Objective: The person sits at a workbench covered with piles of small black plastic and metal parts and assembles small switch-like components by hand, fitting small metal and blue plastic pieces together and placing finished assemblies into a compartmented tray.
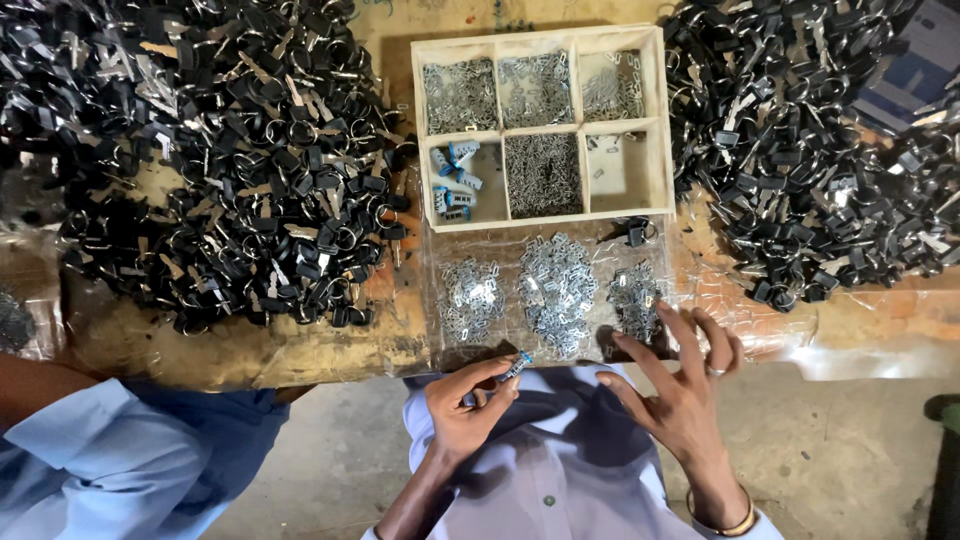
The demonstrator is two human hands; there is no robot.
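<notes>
Left hand [462,408] fingers pinch small blue-tipped metal part [516,366], long axis angled toward metal clip pile [556,290]; right hand [680,385] fingers spread open, touching clips, nearer.

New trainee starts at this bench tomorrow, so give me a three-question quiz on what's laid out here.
1. True or false: the wooden tray has six compartments.
2. Which hand pinches the small blue-and-silver part? A. left hand B. right hand
3. Fill in: the right hand's fingertips rest on the ___ heap of small silver metal pieces on the clear plastic sheet.

Key: 1 true; 2 A; 3 rightmost. Heaps of black keys with rings flank the tray.
</notes>
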